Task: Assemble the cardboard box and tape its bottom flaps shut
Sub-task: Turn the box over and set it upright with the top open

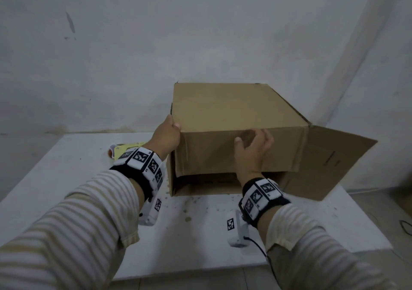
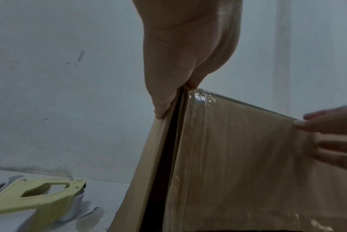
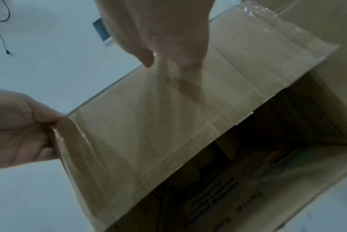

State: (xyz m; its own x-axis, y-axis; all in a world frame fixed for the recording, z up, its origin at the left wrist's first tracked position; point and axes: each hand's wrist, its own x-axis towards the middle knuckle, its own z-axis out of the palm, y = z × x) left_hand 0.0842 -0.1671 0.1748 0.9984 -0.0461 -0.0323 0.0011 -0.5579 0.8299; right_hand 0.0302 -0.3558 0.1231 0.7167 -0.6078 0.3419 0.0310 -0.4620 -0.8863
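Observation:
A brown cardboard box [image 1: 223, 107] lies on its side on the white table [image 1: 66, 178], its open end facing me. A flap [image 1: 211, 153] hangs down over the near opening, with glossy clear tape [image 2: 202, 97] on it. My left hand [image 1: 168, 133] grips the box's top left corner, thumb and fingers pinching the edge [image 2: 178, 94]. My right hand [image 1: 254, 147] rests its fingertips [image 2: 317, 124] on the hanging flap near the top edge, holding nothing. In the right wrist view the right hand's fingers [image 3: 168, 47] press on the flap and the dark inside of the box [image 3: 267, 149] shows below.
A pale green tape dispenser [image 1: 124, 149] lies on the table left of the box, behind my left wrist. A side flap [image 1: 330, 162] stands open to the right, reaching past the table's right edge. A grey wall rises close behind the box.

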